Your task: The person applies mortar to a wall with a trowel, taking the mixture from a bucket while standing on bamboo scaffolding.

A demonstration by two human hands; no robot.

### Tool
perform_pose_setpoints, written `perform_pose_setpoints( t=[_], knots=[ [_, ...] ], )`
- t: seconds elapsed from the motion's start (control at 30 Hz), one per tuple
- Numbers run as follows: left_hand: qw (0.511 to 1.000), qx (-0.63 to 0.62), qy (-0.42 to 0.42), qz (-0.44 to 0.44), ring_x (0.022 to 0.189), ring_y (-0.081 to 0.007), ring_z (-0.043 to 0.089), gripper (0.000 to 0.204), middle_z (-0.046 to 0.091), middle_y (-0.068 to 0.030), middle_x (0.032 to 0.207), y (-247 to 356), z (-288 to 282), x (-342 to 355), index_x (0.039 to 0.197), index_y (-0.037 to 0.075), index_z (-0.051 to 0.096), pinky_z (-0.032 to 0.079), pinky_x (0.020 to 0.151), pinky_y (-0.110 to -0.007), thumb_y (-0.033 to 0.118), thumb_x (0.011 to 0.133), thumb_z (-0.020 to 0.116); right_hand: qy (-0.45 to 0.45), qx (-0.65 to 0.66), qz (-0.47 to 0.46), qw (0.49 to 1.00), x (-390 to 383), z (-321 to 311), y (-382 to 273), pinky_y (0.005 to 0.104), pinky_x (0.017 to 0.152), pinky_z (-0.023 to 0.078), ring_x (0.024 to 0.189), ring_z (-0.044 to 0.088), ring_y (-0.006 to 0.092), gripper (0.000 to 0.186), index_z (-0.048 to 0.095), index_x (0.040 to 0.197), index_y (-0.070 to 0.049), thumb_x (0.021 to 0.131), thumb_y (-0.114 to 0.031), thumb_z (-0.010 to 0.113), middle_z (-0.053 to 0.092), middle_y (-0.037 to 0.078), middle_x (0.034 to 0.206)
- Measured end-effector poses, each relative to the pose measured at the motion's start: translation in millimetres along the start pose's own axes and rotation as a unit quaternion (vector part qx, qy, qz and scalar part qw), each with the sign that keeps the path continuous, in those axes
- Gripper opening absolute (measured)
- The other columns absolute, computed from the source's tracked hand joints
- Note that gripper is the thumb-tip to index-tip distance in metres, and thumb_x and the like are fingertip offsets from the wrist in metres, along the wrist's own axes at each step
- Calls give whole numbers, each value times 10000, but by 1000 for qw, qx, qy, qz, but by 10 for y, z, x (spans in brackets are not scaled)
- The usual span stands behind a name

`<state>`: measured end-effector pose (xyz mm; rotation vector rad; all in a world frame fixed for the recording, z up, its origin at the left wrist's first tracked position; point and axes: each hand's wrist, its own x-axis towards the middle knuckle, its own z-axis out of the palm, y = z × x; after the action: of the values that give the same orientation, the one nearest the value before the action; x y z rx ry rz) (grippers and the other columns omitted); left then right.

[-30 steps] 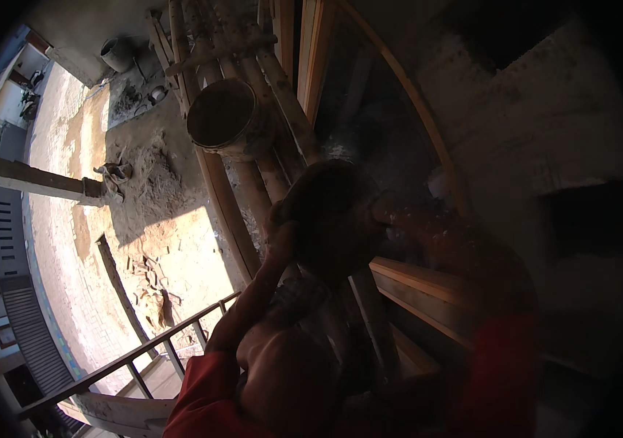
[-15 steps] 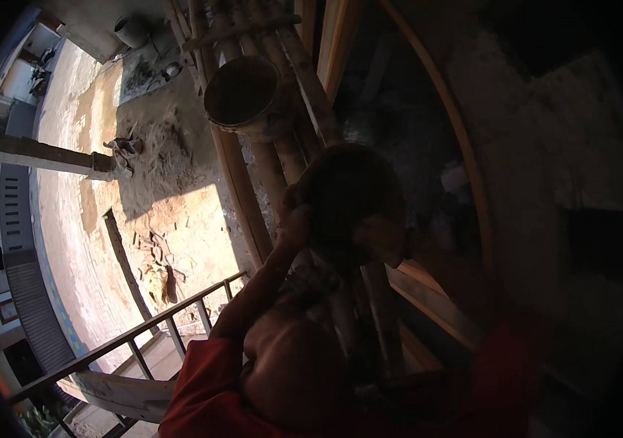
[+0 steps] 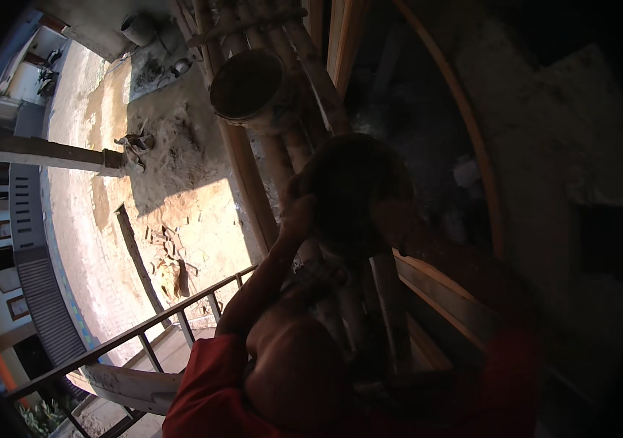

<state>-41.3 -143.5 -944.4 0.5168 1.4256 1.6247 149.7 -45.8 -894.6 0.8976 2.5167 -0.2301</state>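
A dark, round bucket (image 3: pixel 351 179) stands in front of me on the bamboo poles, its mouth facing up. My left hand (image 3: pixel 298 210) is closed on its left rim. Across from it, my right hand (image 3: pixel 395 219) reaches over the right side of the same bucket, with its fingers lost in deep shadow. What the bucket contains is too dark to make out. Farther ahead on the poles sits a second bucket (image 3: pixel 271 117), with a pale, smeared outer wall and dark contents.
Bamboo poles (image 3: pixel 279 157) form a raised platform. A metal railing (image 3: pixel 147 332) runs at the lower left. Far below lie sunlit ground with rubble (image 3: pixel 165 252) and a sand heap (image 3: pixel 173 150). A wooden frame (image 3: pixel 472 139) curves along the right, beside a dark wall.
The view has shifted slightly, so the scene sits a little farther right. My right hand has moved slightly up and right at the bucket, while my left keeps its hold.
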Motion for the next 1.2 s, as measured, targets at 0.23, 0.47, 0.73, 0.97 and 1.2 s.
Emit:
perform_pose_setpoints(
  t=[0.23, 0.47, 0.73, 0.97, 1.2],
  knots=[
    [993, 108, 31, -23, 1003, -227, 575, 501, 614, -120, 1036, -100, -60, -31, 1187, -53, 553, 469, 875, -323, 45, 696, 545, -83, 37, -90, 992, -168, -157, 180, 469, 724, 551, 820, 686, 350, 193, 669, 924, -24, 856, -176, 572, 685, 187, 883],
    [997, 70, 34, -29, 981, -207, 582, 498, 617, -120, 1046, 141, -1, -94, 1184, -36, 561, 483, 844, -320, 44, 693, 550, -8, 49, -17, 999, 100, -775, 311, 466, 774, 548, 851, 683, 349, 264, 668, 1001, -14, 847, -219, 608, 677, 213, 925],
    [995, 91, 38, -27, 960, -222, 596, 509, 617, -146, 1045, -59, -106, -38, 1193, -41, 554, 488, 832, -321, 56, 694, 554, 15, 6, -116, 993, 219, 43, 38, 446, 751, 554, 911, 693, 313, 198, 706, 934, -49, 849, -132, 548, 706, 140, 876],
    [997, 55, 33, -42, 961, -221, 604, 508, 627, -136, 1048, -52, -60, 23, 1203, -44, 553, 488, 842, -310, 45, 703, 542, -125, -51, -181, 974, -133, -501, 68, 440, 788, 549, 898, 692, 311, 181, 688, 908, -45, 845, -134, 544, 694, 160, 945],
    [1000, 2, 26, -2, 953, -208, 604, 507, 633, -122, 1043, -124, -73, 23, 1198, -39, 561, 488, 836, -302, 14, 694, 550, -160, -2, -131, 978, -287, -782, -21, 470, 791, 547, 909, 683, 336, 236, 629, 1045, -47, 867, -180, 547, 682, 193, 944]
  ],
)
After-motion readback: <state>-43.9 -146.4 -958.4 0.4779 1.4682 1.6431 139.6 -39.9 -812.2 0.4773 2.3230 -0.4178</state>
